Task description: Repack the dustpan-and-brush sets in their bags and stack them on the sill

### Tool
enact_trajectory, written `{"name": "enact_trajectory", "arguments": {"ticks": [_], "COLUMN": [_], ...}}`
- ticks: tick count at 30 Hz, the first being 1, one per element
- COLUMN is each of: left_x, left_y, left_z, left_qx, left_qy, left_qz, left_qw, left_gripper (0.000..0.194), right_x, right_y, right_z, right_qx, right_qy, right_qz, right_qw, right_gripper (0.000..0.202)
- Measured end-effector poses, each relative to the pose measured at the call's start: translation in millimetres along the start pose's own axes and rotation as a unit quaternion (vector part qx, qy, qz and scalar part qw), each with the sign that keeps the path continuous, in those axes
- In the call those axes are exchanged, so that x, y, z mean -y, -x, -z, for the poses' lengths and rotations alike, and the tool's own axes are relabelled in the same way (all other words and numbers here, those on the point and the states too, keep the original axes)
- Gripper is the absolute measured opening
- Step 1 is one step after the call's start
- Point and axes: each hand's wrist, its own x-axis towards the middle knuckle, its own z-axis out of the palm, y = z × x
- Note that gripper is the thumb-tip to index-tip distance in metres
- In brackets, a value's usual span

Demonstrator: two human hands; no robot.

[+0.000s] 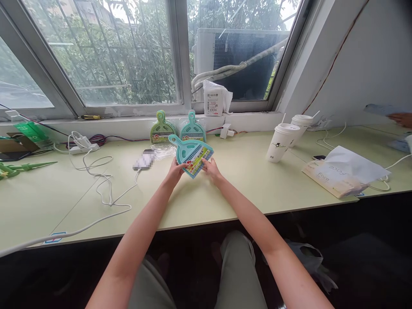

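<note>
The person's left hand (177, 170) gripped the lower left edge of a teal dustpan set (193, 156), its thumb lying over the front, while the right hand (211, 168) held the opposite side with its fingers against the printed label. The set was raised just above the near-middle part of the pale green table (206, 197), tilted so that its handle pointed up and to the left and its striped bristles slanted down to the right. Behind it, a green dustpan set (162, 130) and a second teal set (192, 126) stood side by side, leaning against the low wall beneath the window, with clear crinkled plastic (165, 151) on the table in front of them. To the left lay a small device (143, 159), too blurred to identify with confidence, with a white cable (111, 199) running from it across the tabletop. Well to the right of the hands stood two lidded white cups (280, 143) with straws, and beyond them lay a soft tissue pack (337, 174) near the table's front edge.
</note>
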Motion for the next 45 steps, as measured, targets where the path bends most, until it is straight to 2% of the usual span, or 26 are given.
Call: {"name": "enact_trajectory", "arguments": {"ticks": [3,6,11,26,39,45], "left_x": [-0.4,-0.4,-0.6,-3.9,-6.8,-6.5], "left_y": [0.4,-0.3,-1.8,-0.8,2.4,1.8], "left_z": [0.4,1.5,2.4,3.4,-0.2,0.9], "left_qx": [0.009,0.012,0.013,0.019,0.024,0.018], "left_qy": [-0.005,-0.009,-0.015,-0.013,-0.025,-0.024], "left_qz": [-0.002,0.000,0.005,0.005,0.016,0.011], "left_qw": [1.000,1.000,1.000,1.000,0.999,0.999], "left_gripper": [0.060,0.057,0.056,0.053,0.055,0.054], "right_x": [0.2,2.6,4.0,5.3,4.1,10.3], "right_y": [-1.9,-1.8,-1.4,-1.4,-1.3,2.3], "right_z": [0.8,1.7,3.1,3.5,4.4,4.6], "right_qx": [0.029,0.032,0.028,0.049,0.030,0.061], "right_qy": [-0.162,-0.208,-0.221,-0.233,-0.240,-0.250], "right_qz": [-0.056,-0.058,-0.060,-0.055,-0.044,-0.039], "right_qw": [0.985,0.976,0.973,0.970,0.969,0.965], "right_gripper": [0.025,0.018,0.013,0.021,0.021,0.023]}}
